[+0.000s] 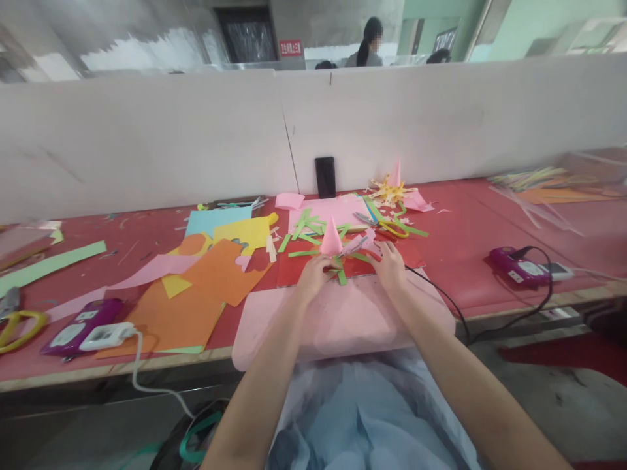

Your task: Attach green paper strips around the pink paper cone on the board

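Observation:
In front of me is a paper craft with a pink paper cone [332,238] standing at its middle and green paper strips [304,252] spreading out around it. My left hand [316,275] is closed on the craft's near left edge, by a green strip that hangs down. On the other side, my right hand [390,266] has its thumb and fingers drawn together at the end of a green strip. Crumpled-looking pale pink paper [368,240] lies between the cone and my right hand. Red paper [289,269] is underneath. The exact fingertip contact is small and partly hidden.
Yellow-handled scissors [392,226] lie behind my right hand. A finished-looking cone craft with yellow strips [393,186] and a black phone [325,177] stand near the white partition [196,130]. Orange paper sheets [171,313] spread leftward. A black cable [450,299] runs right to a purple device [519,266].

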`<state>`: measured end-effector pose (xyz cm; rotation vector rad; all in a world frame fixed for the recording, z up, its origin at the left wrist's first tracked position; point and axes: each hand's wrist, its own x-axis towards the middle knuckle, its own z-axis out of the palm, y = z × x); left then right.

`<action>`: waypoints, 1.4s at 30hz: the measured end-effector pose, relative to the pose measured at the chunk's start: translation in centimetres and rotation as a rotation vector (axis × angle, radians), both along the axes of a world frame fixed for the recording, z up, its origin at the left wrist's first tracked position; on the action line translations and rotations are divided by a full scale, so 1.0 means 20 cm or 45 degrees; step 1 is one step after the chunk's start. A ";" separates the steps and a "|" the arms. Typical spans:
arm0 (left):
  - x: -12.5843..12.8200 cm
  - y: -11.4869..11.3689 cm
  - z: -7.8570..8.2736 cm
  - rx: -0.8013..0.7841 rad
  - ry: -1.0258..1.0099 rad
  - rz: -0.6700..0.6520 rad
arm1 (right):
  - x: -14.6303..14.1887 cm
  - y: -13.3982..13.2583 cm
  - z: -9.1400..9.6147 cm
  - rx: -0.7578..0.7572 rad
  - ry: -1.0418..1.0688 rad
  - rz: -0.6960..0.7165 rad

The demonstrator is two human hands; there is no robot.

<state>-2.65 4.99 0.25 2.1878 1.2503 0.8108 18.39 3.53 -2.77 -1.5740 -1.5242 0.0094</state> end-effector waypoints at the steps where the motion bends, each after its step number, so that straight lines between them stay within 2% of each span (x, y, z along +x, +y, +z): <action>1: 0.00 0.00 0.00 -0.001 -0.002 0.005 | 0.00 0.00 0.00 0.003 0.004 0.005; 12: 0.00 -0.01 0.00 -0.029 -0.081 -0.001 | 0.02 0.00 0.00 0.018 -0.001 0.018; 21: 0.01 -0.01 0.02 -0.014 0.007 0.043 | 0.02 -0.02 0.01 0.073 -0.059 0.008; 32: 0.00 -0.02 0.03 -0.044 -0.043 0.027 | 0.03 -0.03 0.03 0.080 -0.068 0.043; 38: -0.01 -0.01 0.02 -0.010 0.002 0.054 | 0.03 -0.02 0.03 0.064 -0.026 0.043; 42: -0.01 0.00 0.01 -0.004 -0.007 0.081 | 0.05 -0.01 0.01 0.036 0.129 -0.041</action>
